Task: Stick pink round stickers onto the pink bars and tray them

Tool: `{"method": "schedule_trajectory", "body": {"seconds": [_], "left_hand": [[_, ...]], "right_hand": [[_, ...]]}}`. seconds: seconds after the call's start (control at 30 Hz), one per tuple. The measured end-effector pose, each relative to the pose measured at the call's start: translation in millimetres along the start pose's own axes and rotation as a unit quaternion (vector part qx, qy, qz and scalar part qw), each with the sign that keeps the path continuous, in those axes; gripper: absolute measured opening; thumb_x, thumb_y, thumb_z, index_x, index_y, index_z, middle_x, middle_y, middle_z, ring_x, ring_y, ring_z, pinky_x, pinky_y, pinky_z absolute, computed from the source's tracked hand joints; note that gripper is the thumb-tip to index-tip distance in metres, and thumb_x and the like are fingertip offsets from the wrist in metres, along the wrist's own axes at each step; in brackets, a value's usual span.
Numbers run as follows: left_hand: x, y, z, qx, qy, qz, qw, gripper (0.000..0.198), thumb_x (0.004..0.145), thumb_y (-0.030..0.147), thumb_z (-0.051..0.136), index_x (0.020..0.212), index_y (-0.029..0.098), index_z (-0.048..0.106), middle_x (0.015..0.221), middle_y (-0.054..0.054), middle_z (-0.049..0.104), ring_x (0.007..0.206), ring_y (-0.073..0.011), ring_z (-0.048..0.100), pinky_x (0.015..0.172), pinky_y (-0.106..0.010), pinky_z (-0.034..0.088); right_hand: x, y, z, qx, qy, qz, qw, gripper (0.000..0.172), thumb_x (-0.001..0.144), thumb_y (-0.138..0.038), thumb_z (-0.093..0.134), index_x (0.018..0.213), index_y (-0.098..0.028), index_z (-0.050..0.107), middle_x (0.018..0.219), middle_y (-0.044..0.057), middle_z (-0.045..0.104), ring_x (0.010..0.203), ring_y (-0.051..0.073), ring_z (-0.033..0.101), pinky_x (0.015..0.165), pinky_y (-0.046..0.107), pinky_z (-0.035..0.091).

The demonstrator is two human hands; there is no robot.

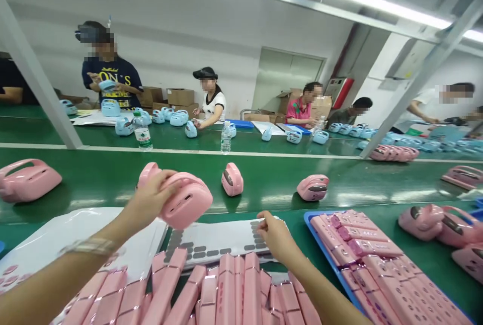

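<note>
My left hand is wrapped around a pink speaker-like casing with a loop handle, holding it tilted above the near bench, its slotted side toward me. Another pink casing behind it is partly hidden. At the right end of a white sheet of grey oval stickers, my right hand has its thumb and forefinger pinched together; whether a sticker is between them is too small to tell. Just below the sheet lies a pile of long pink panels. White sheets lie under my left forearm.
A blue tray of pink panels stands to the right. Pink casings sit along the green belt, with more at far right. Across it, several people handle light blue casings. Bottles and slanted metal posts stand there.
</note>
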State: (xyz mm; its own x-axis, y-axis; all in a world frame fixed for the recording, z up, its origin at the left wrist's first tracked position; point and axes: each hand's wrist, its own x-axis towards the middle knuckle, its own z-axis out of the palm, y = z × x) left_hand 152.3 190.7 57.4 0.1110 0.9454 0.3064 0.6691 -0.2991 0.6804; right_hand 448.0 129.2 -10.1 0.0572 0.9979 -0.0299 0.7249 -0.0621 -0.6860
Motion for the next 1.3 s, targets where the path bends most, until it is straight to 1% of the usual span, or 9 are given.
{"method": "schedule_trajectory", "body": {"seconds": [0.13,0.3,0.43,0.53,0.7,0.8,0.97,1.1,1.3], "left_hand": [[70.9,-24.5,46.3,0.118,-0.096,0.055,0.987,0.016,0.085,0.031,0.045,0.085,0.018,0.054,0.083,-0.001,0.059,0.076,-0.0178,0.053,0.072,-0.032,0.037],[100.6,-42.0,83.6,0.224,-0.160,0.040,0.961,0.018,0.087,0.027,0.041,0.087,0.017,0.057,0.087,-0.004,0.060,0.078,-0.0195,0.054,0.071,-0.038,0.041],[111.4,-21.4,92.5,0.262,-0.165,0.024,0.950,0.023,0.085,0.026,0.045,0.101,0.016,0.057,0.104,-0.010,0.059,0.100,-0.0270,0.052,0.086,-0.054,0.037],[117.2,5.7,114.6,0.242,-0.118,0.067,0.961,0.041,0.089,0.031,0.040,0.127,0.016,0.041,0.118,-0.013,0.051,0.112,-0.0276,0.045,0.093,-0.052,0.033],[122.4,39.7,171.1,0.192,-0.127,0.051,0.972,0.047,0.088,0.046,0.040,0.127,0.021,0.040,0.112,-0.011,0.054,0.095,-0.0231,0.055,0.081,-0.043,0.045],[125.2,46.5,187.8,0.186,-0.116,0.003,0.976,0.044,0.088,0.046,0.039,0.121,0.016,0.044,0.095,-0.009,0.058,0.087,-0.0226,0.058,0.077,-0.044,0.047],[130.8,43.1,185.2,0.126,-0.099,-0.088,0.983,0.036,0.089,0.035,0.042,0.118,0.013,0.044,0.094,-0.008,0.058,0.083,-0.0207,0.058,0.077,-0.043,0.047],[128.2,39.7,167.9,0.015,-0.097,-0.147,0.984,0.046,0.088,0.032,0.045,0.128,0.014,0.032,0.104,-0.011,0.056,0.085,-0.0209,0.058,0.075,-0.040,0.049],[65.0,50.7,87.6,-0.229,-0.103,-0.216,0.944,0.045,0.081,0.021,0.043,0.124,0.024,0.029,0.103,-0.009,0.059,0.064,-0.0152,0.060,0.054,-0.029,0.051]], "right_hand": [[28.4,33.1,10.3,-0.048,0.034,0.026,0.998,0.029,0.086,-0.019,0.055,0.114,-0.015,0.050,0.089,0.001,0.062,0.079,0.017,0.061,0.076,0.038,0.050],[27.0,33.9,22.4,-0.082,0.054,0.050,0.994,0.038,0.085,-0.016,0.056,0.121,-0.016,0.046,0.097,0.004,0.061,0.087,0.019,0.060,0.079,0.040,0.050],[28.3,32.7,21.5,-0.084,0.046,0.054,0.994,0.039,0.084,-0.015,0.057,0.121,-0.017,0.046,0.104,0.005,0.059,0.090,0.020,0.059,0.079,0.039,0.050],[32.3,29.0,22.5,-0.086,0.039,0.068,0.993,0.034,0.084,-0.017,0.058,0.116,-0.016,0.049,0.099,0.004,0.061,0.089,0.020,0.060,0.078,0.040,0.050],[38.2,20.4,27.2,-0.076,0.045,0.098,0.991,0.022,0.086,-0.018,0.055,0.107,-0.014,0.053,0.089,0.002,0.061,0.077,0.016,0.061,0.069,0.034,0.051],[40.0,23.0,26.4,-0.055,0.053,0.100,0.992,0.017,0.087,-0.021,0.054,0.102,-0.013,0.054,0.081,0.000,0.061,0.071,0.014,0.060,0.064,0.030,0.051],[38.2,32.9,24.0,-0.041,0.054,0.061,0.996,0.010,0.086,-0.023,0.056,0.085,-0.014,0.060,0.080,0.000,0.062,0.077,0.015,0.060,0.072,0.033,0.050],[38.5,34.8,23.0,-0.040,0.043,0.059,0.997,0.015,0.085,-0.024,0.057,0.076,-0.013,0.060,0.077,0.000,0.062,0.076,0.014,0.060,0.072,0.033,0.049],[31.4,28.3,14.4,0.006,0.040,0.044,0.998,0.016,0.086,-0.027,0.056,0.079,-0.013,0.060,0.083,0.001,0.062,0.076,0.015,0.059,0.071,0.033,0.049]]}}
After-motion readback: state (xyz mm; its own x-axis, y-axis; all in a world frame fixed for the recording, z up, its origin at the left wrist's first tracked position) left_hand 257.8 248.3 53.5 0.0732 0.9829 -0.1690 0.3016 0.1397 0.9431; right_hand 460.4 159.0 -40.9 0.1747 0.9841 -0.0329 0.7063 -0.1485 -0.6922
